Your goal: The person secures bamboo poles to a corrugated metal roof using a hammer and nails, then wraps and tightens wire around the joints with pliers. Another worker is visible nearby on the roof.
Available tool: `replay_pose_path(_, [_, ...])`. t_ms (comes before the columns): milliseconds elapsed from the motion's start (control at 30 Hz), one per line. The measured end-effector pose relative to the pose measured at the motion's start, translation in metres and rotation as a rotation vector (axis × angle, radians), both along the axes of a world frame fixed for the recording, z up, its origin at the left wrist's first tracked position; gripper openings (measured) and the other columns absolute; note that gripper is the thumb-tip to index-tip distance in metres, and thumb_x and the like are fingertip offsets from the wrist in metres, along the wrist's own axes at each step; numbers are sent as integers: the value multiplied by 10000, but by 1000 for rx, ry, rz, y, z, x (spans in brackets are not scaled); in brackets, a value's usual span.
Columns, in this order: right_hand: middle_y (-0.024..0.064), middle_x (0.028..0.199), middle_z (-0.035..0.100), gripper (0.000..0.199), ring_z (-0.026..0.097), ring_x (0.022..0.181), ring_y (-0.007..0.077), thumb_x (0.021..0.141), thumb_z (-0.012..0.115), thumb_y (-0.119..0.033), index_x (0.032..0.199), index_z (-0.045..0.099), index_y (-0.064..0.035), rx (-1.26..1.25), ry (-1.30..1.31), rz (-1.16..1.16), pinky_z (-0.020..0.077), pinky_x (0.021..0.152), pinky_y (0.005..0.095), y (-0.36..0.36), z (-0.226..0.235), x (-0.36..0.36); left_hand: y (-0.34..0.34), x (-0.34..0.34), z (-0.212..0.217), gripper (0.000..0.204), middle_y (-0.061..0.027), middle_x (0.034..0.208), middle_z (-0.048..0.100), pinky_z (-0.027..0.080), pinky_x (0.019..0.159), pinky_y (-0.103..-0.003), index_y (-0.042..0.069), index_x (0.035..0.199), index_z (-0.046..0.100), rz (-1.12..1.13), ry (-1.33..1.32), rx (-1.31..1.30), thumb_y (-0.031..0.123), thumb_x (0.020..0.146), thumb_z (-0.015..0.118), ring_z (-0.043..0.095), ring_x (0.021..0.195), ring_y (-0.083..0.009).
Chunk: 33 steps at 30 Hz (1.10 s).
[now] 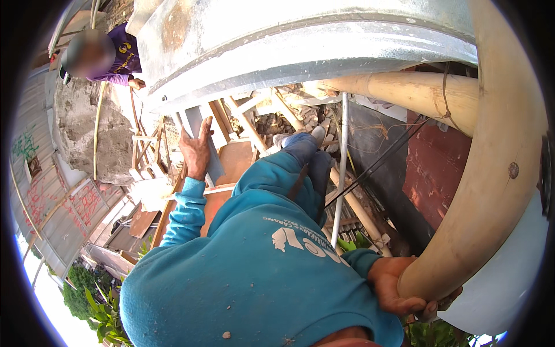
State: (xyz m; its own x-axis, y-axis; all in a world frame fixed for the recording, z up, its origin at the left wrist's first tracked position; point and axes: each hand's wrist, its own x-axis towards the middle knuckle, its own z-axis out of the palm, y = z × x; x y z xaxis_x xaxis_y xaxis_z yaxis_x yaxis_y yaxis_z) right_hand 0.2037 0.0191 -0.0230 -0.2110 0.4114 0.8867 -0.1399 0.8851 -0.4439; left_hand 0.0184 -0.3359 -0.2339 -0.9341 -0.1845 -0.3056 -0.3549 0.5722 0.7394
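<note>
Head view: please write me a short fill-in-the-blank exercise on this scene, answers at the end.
1. The right hand grips the end of a thick pole made of ____.
2. In the picture, that pole lies to the ____ of the left hand.
3. The other person at upper left wears a ____ top.
4. Scrawls on the wall at left are green and ____.

Missing words: bamboo; right; purple; red.

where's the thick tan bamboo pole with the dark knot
In the head view, the thick tan bamboo pole runs down the right side, its lower end in the right hand's grip.
</note>
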Motion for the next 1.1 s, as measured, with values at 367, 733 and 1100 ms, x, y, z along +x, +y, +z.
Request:
replay_pose_path(367, [275,1297,531,214,586,1176,403,945,510,-278,1065,553,-106,5,224,-29,459,1020,558,8,-9,-3,2,3,2,592,-173,906,736,577,697,-350,-52,1142,570,108,-91,-16,477,920,720,731,851,-220])
replay_pose_path(733, [244,1240,537,244,609,1149,409,946,445,-317,1069,572,-149,41,112,-32,528,949,581,13,-6,-1,5,-5,5,618,-165,868,727,570,676,-341,-102,1117,594,77,-49,-11,448,894,768,739,783,-217])
replay_pose_path(1100, [205,1119,543,251,623,1077,440,990,460,-192,1171,527,-32,578,-113,-143,589,885,539,38,-6,-17,-6,-4,-9,785,-244,985,719,557,795,-431,-99,1167,620,65,32,-52,610,851,736,703,890,-325])
